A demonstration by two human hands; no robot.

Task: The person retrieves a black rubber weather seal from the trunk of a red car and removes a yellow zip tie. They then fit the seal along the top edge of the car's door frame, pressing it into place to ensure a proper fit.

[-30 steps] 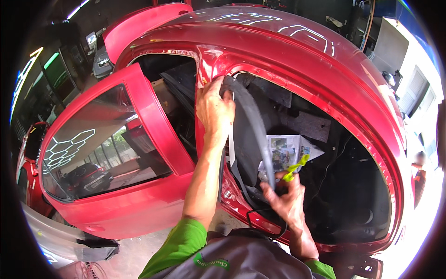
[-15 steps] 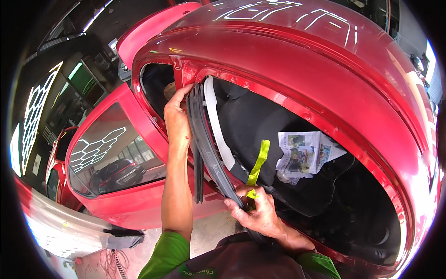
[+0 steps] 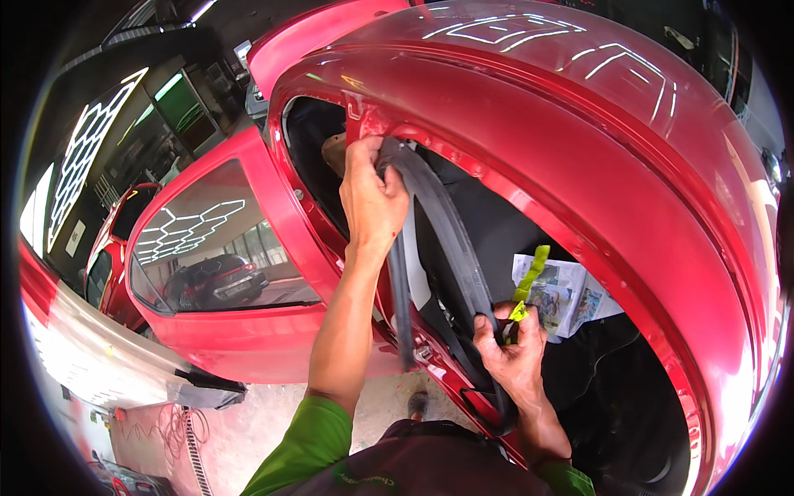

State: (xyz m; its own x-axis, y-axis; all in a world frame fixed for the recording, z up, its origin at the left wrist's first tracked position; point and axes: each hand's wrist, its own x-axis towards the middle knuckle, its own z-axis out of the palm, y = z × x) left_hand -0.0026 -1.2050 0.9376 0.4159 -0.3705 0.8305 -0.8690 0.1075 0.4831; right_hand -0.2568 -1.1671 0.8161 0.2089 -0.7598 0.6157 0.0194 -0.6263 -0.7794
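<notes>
A long black rubber door seal hangs in a loop before the red car's door opening. My left hand is closed round its bent upper part, close to the top corner of the pillar between the two door openings. Lower down and to the right, my right hand pinches the seal between thumb and fingers. A bright yellow-green strip of tape sticks up from that hand's fingers; whether it is stuck to the seal I cannot tell. One end of the seal dangles below my left hand, along the red pillar.
The red car roof curves over the opening. Inside lies a printed paper sheet, partly hidden by my right hand and the tape. The other red door stands swung out to the left. A coiled hose lies on the floor.
My left hand has drawn the seal's top inward, up to the corner, and curled round it. The right hand has risen and gone right with seal and tape. The view has shifted somewhat.
</notes>
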